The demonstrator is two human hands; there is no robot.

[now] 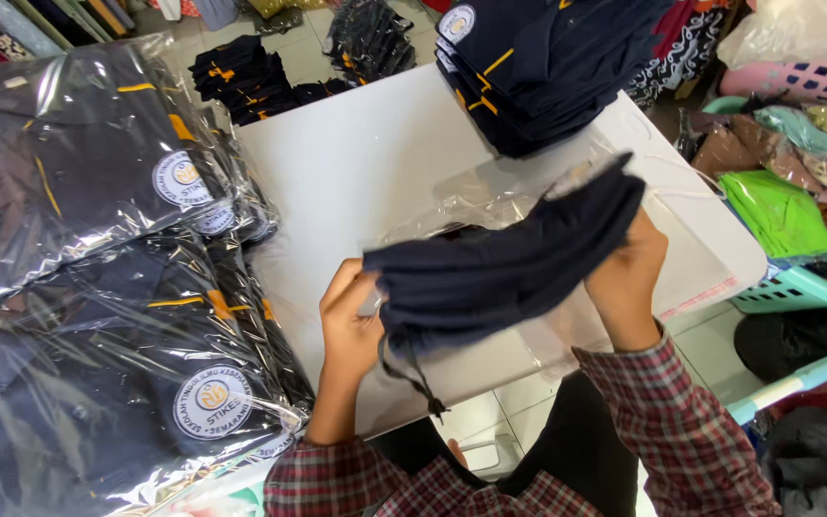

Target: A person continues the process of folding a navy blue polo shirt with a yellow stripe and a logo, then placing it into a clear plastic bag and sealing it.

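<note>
A folded dark navy garment [504, 263] is held above the white table [356, 163], tilted up to the right. My left hand [348, 321] grips its lower left end. My right hand [629, 278] holds its right end from behind. A dark cord hangs from the garment's lower left corner. A clear plastic bag [681, 230] with a red strip at its edge lies flat on the table under and behind the garment.
Bagged navy shirts with round white badges [98, 287] are piled at the left. A stack of unbagged navy shirts [538, 67] sits at the table's far edge. More dark garments [241, 77] lie on the floor beyond. Teal baskets of coloured clothes [787, 211] stand at the right.
</note>
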